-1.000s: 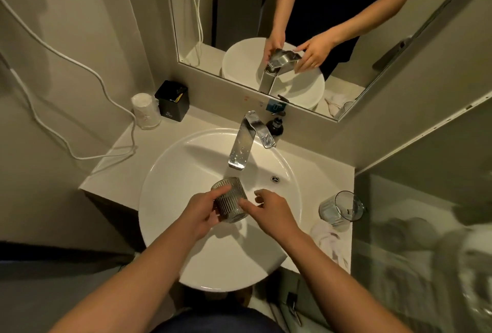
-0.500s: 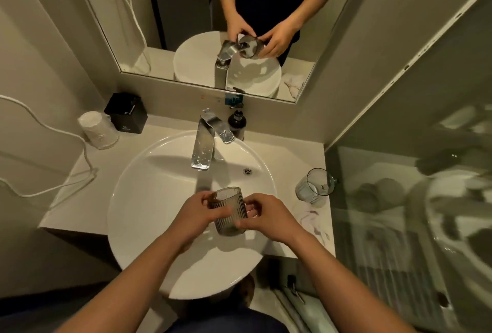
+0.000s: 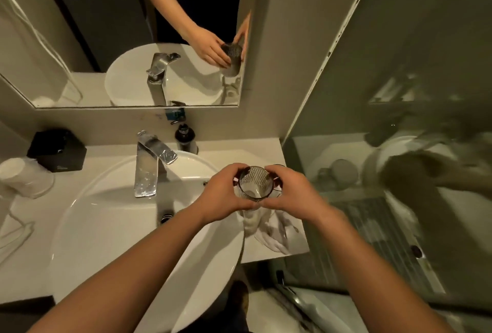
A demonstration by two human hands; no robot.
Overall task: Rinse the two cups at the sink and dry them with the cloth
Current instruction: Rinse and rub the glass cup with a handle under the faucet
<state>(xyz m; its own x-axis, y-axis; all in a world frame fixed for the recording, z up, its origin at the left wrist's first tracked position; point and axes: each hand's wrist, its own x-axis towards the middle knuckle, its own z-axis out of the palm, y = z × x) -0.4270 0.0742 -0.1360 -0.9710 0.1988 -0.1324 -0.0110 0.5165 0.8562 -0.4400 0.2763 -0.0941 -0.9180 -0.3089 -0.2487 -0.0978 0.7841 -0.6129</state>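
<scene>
A ribbed dark glass cup [image 3: 255, 183] is held upright between my left hand [image 3: 223, 194] and my right hand [image 3: 292, 194], over the right rim of the round white sink [image 3: 106, 226] and above the counter. A white cloth [image 3: 274, 228] lies crumpled on the counter just below the cup. Only a sliver of the second clear cup's rim [image 3: 277, 165] shows behind my right hand. No water runs from the chrome tap [image 3: 149, 167].
A dark soap bottle [image 3: 185, 138] stands behind the tap. A black box [image 3: 57, 150] and a wrapped white cup [image 3: 25, 177] sit at the counter's back left. A mirror [image 3: 133, 39] hangs above. A glass shower partition [image 3: 386, 173] borders the counter's right edge.
Both hands carried the ribbed cup from the middle of the basin to the right, over the counter and cloth. The view has swung right and the second cup went behind my right hand.
</scene>
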